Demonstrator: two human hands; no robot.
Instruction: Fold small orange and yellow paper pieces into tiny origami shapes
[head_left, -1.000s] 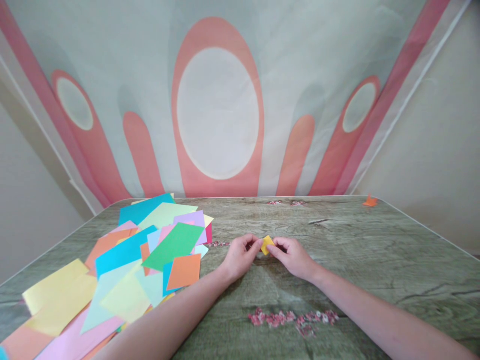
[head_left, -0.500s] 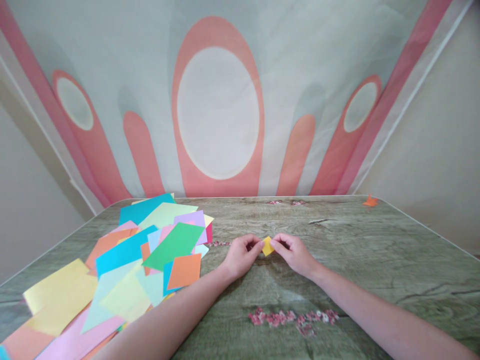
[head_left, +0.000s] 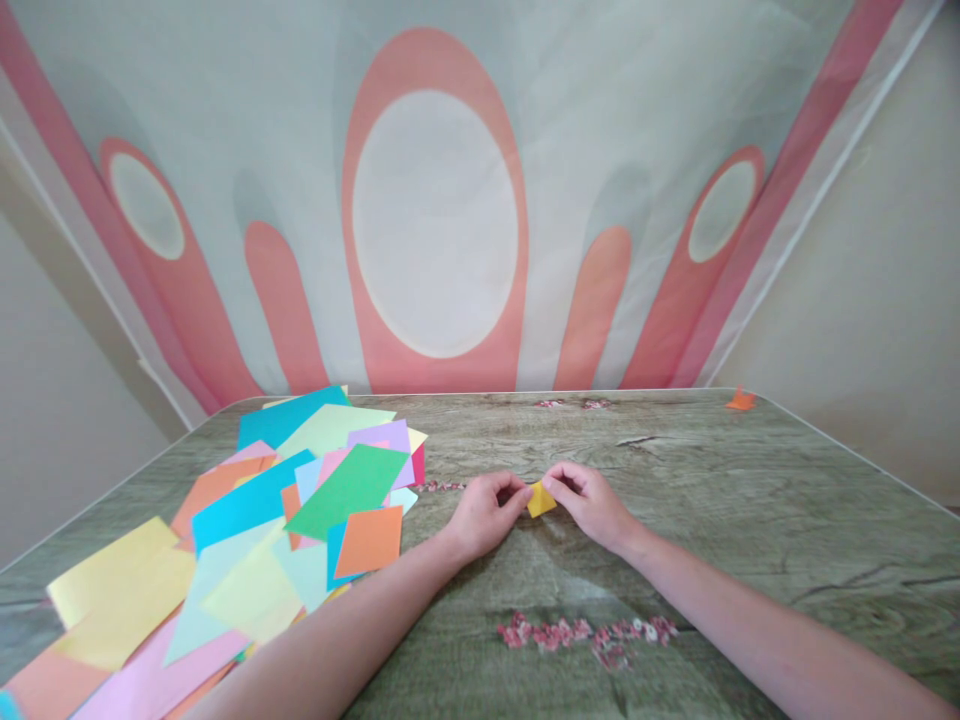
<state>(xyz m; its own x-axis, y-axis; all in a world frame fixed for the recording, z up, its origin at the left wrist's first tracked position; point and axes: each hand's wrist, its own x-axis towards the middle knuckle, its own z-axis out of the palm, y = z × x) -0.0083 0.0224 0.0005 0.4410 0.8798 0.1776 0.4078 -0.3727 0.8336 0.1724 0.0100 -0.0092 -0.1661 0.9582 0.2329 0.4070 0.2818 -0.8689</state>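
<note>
A small folded yellow paper piece (head_left: pixel 541 500) is pinched between both my hands just above the wood-grain table (head_left: pixel 750 500). My left hand (head_left: pixel 486 515) grips its left edge with curled fingers. My right hand (head_left: pixel 589 503) grips its right edge with thumb and fingers closed. Both forearms reach in from the bottom of the view.
A loose heap of coloured paper sheets (head_left: pixel 247 530) covers the table's left side. A small orange paper bit (head_left: pixel 740 400) lies at the far right corner. Pink floral print (head_left: pixel 592 632) marks the table near me. A patterned cloth (head_left: pixel 435 220) hangs behind.
The yellow piece has turned slightly and dropped a little between my fingers; both hands stayed in place, fingers shifting on the paper.
</note>
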